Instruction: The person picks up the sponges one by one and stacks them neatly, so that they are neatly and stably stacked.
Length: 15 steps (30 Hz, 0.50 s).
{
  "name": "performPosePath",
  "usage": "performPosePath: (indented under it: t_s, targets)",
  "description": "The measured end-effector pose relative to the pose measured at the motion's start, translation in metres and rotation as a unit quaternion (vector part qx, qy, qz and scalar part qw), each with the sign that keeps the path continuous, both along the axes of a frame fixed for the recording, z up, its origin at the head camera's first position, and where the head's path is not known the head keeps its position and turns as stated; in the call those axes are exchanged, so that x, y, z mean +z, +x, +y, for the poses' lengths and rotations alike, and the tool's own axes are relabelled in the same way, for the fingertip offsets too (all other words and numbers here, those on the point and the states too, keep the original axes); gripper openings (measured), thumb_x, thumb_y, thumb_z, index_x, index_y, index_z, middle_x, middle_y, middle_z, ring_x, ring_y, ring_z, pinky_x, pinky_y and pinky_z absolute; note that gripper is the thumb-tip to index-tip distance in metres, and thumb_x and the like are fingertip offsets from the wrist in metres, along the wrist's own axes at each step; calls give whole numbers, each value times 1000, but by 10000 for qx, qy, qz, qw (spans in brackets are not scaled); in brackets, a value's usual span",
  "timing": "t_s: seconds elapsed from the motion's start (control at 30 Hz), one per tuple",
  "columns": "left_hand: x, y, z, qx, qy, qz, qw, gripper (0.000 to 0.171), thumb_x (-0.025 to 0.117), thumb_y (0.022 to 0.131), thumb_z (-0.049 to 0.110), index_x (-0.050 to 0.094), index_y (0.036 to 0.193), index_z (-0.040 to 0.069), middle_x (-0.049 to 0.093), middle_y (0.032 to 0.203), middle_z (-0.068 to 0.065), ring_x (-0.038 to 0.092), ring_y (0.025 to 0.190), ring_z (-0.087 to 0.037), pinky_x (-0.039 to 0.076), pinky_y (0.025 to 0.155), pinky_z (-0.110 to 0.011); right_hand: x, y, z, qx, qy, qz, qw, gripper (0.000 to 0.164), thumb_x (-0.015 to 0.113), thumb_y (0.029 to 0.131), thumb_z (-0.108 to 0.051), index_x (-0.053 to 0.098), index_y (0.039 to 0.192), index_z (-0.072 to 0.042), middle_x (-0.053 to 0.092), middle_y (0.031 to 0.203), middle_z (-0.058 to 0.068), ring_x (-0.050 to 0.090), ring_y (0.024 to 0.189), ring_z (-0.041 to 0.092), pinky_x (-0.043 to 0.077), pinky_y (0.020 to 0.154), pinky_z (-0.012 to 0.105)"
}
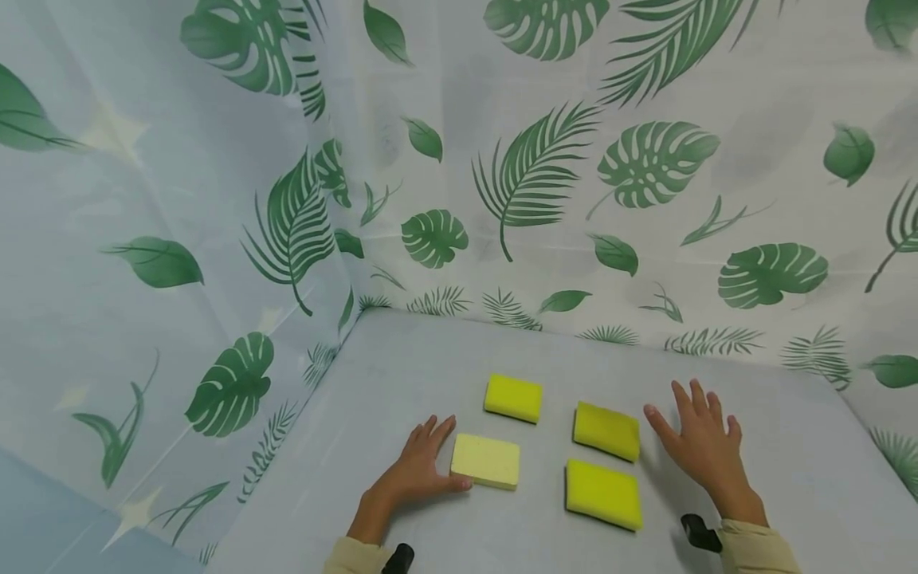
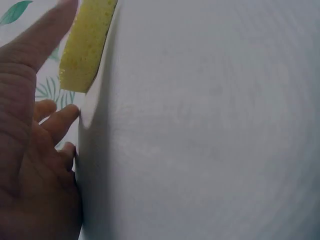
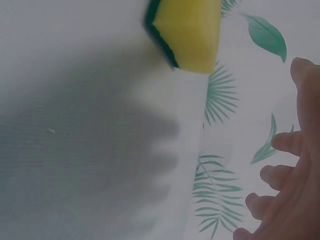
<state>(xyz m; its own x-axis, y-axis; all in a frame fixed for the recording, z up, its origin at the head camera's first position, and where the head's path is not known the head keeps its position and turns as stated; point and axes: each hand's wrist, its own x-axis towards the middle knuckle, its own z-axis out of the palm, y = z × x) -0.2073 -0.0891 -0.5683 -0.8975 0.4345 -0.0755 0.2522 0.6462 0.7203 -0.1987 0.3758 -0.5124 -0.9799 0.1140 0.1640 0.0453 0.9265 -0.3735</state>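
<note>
A pale yellow sponge (image 1: 485, 461) lies flat on the table, and my left hand (image 1: 416, 470) is at its left side. The thumb reaches to the sponge's near left corner; the other fingers are spread beyond its left edge. In the left wrist view the sponge (image 2: 87, 47) shows a porous side beside the thumb. Three brighter yellow sponges lie about it: one behind (image 1: 513, 398), two to the right (image 1: 606, 430). My right hand (image 1: 701, 446) is held above the table right of these, fingers spread, holding nothing. The right wrist view shows a sponge (image 3: 189, 35) with a dark green underside.
The light grey table (image 1: 402, 375) meets a white, leaf-patterned sheet (image 1: 545, 279) at the back and another (image 1: 165, 319) on the left. Dark wrist devices (image 1: 700, 532) sit by both beige sleeves. A tiny crumb (image 3: 51, 131) lies on the table.
</note>
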Motion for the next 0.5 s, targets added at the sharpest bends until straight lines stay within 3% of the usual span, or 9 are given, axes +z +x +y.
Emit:
performPosePath:
  t_s: [0.13, 0.5]
  targets:
    - [-1, 0, 0, -24, -89, 169, 9998, 106, 86, 84, 56, 38, 165, 6, 31, 170, -26, 21, 159, -47, 16, 128, -64, -1, 0, -2, 50, -16, 22, 10000, 87, 50, 110, -56, 31, 157, 15, 18, 163, 45, 13, 146, 68, 8, 110, 88]
    - [-8, 3, 4, 58, -115, 530, 9985, 90, 84, 85, 53, 50, 158, 13, 37, 167, -26, 25, 157, -47, 14, 128, -64, -9, 5, -8, 71, -159, -208, 9996, 86, 50, 110, -55, 34, 155, 17, 19, 161, 47, 16, 145, 68, 10, 110, 88]
